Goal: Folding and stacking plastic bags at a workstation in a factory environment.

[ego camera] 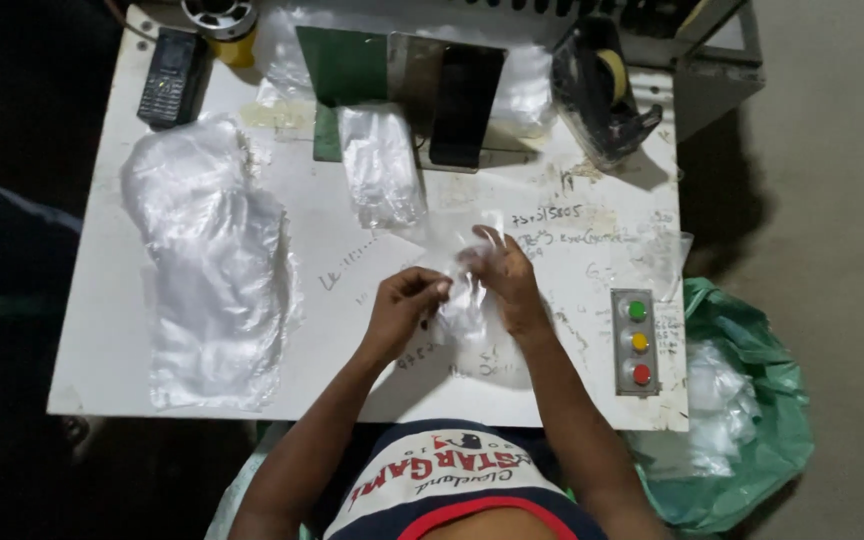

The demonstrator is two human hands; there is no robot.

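My left hand [404, 305] and my right hand [505, 280] meet over the middle of a white worktable [112, 370]. Between them they pinch a small clear plastic bag [467, 310], its lower part lying crumpled on the tabletop. The left fingers close on the bag's left edge; the right fingers are inside or behind its upper part. A small stack of clear bags [380, 165] lies just beyond the hands. A large heap of clear bags [214, 265] covers the table's left side.
A dark phone [170, 78] and a yellow tape roll [224, 25] sit at the far left corner. A tape dispenser [604, 90] stands at the far right. A grey box with three coloured buttons [637, 342] is mounted near the right edge. A green sack of clear plastic [752, 420] hangs beside the table.
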